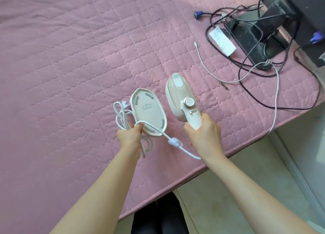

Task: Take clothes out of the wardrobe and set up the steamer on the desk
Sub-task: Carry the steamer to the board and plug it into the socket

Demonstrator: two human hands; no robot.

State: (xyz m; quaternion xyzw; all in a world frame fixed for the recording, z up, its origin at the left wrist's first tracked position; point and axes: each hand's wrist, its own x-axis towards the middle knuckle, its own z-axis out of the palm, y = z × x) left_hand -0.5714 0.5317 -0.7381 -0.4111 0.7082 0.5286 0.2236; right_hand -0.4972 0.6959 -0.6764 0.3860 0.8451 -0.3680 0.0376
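Our right hand (202,133) gripped the steamer (177,100), our left hand (129,135) its base (149,112) and cord (123,117); neither yet set down on the quilt (70,57).

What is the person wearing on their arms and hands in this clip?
No sleeves in view: the left forearm and right forearm are bare to the frame edge. The left hand and right hand have no gloves, rings, watch or bracelet visible.

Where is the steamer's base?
Head view: the left hand holds the base underside-up over the pink quilt, left of the steamer in the right hand.
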